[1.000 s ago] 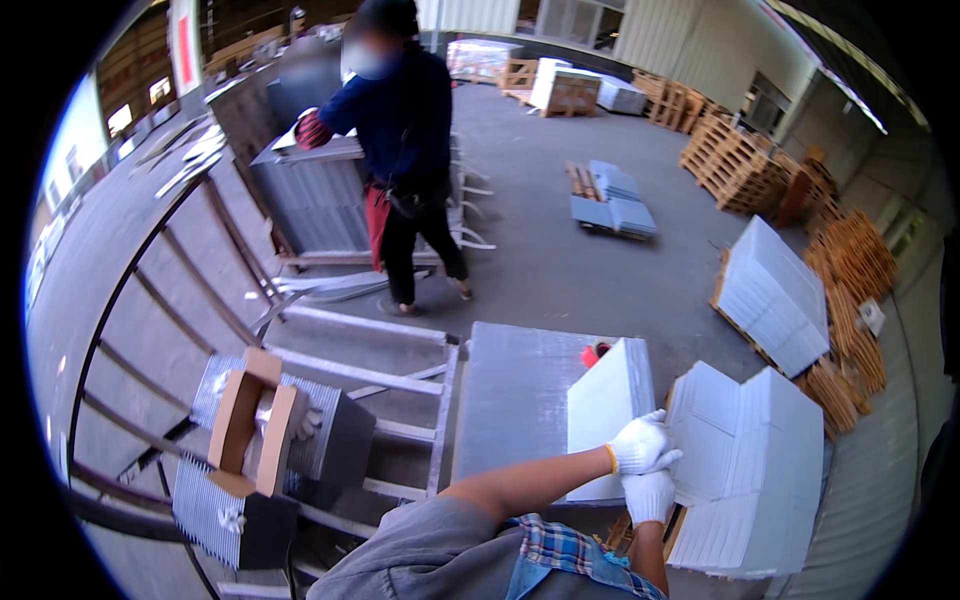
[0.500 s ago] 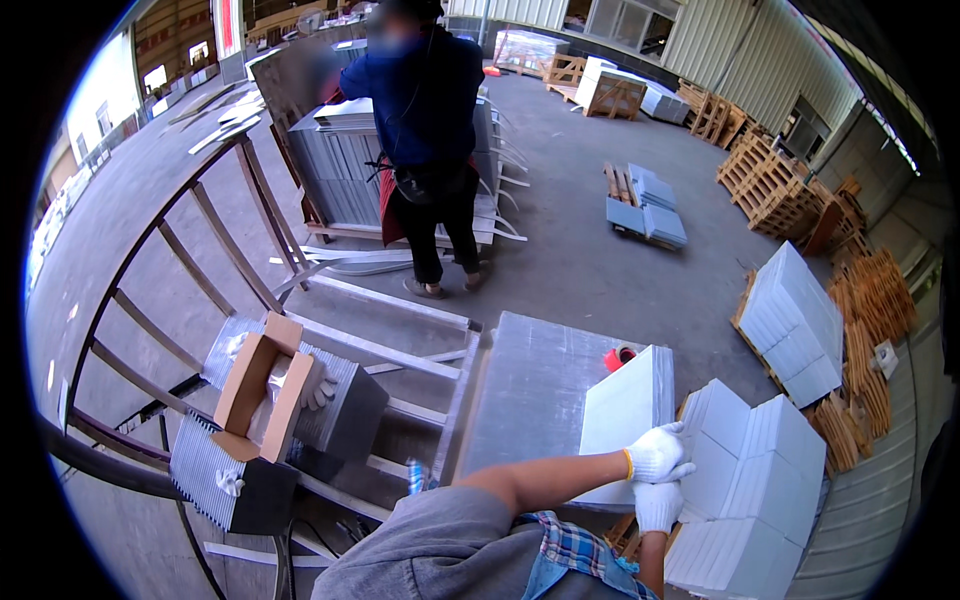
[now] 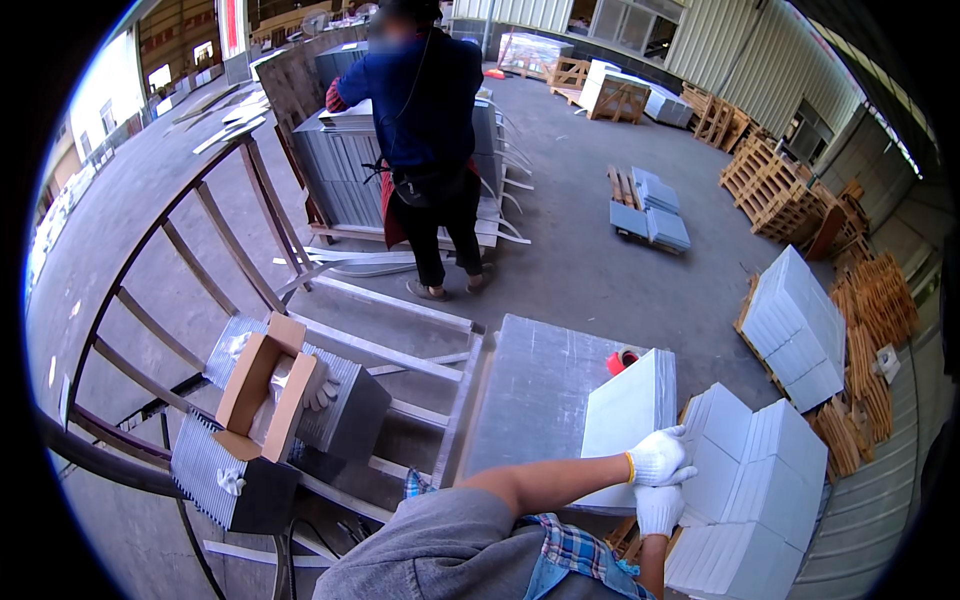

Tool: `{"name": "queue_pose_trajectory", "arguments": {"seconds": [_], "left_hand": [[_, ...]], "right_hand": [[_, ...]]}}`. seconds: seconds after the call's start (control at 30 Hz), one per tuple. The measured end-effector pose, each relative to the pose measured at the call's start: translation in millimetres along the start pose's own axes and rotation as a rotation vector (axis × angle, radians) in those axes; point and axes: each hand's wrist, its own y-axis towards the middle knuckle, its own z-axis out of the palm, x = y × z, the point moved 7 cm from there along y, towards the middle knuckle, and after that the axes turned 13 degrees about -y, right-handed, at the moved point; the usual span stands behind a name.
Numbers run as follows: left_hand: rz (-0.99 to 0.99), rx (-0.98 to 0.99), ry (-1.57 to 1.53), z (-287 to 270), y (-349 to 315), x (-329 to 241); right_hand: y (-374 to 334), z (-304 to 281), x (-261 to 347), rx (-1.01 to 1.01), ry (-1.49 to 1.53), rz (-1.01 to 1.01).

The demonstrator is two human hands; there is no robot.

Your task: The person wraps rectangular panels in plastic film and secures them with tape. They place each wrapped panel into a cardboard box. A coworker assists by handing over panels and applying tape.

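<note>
My left hand (image 3: 660,457), in a white knit glove with a yellow cuff, lies across the top of my right hand (image 3: 658,510). Its fingers seem wrapped over the right glove. The right hand wears a matching white glove; its fingers are hidden under the left one. Both hands are above the near right corner of a grey-topped table (image 3: 525,390). Just left of them, a stack of white panels (image 3: 625,405) stands on that table. To the right are stacked pale slabs (image 3: 745,450). Beyond the panels sits a red tape roll (image 3: 620,361).
At left, an open cardboard box (image 3: 262,390) rests on dark slab stacks, with white gloves (image 3: 322,392) beside it. A metal rack frame (image 3: 380,340) stands behind. Farther off, a person (image 3: 425,130) works at a strapped slab pallet (image 3: 340,180). Wooden pallets (image 3: 765,185) line the right.
My hands stay together in nearly the same place. The person at the slab pallet has shifted their arm slightly. The whole view has moved a little.
</note>
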Motion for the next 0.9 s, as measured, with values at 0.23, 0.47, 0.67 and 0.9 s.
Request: {"name": "queue_pose_trajectory", "arguments": {"seconds": [0.23,0.47,0.67,0.9], "left_hand": [[-0.006,-0.001,0.010,3.1,-0.8,4.0],[-0.018,0.012,-0.007,-0.3,0.2,0.0],[-0.004,0.003,-0.034,-4.0,1.3,-6.2],[-0.041,0.058,-0.002,-1.5,1.2,-1.5]], "right_hand": [[1.1,2.7,-0.1,-0.007,0.003,-0.014],[2.0,6.0,1.0,-0.010,0.012,-0.012],[2.2,8.3,-0.6,-0.011,0.016,-0.012],[4.5,8.3,2.3,-0.009,0.018,-0.019]]}}
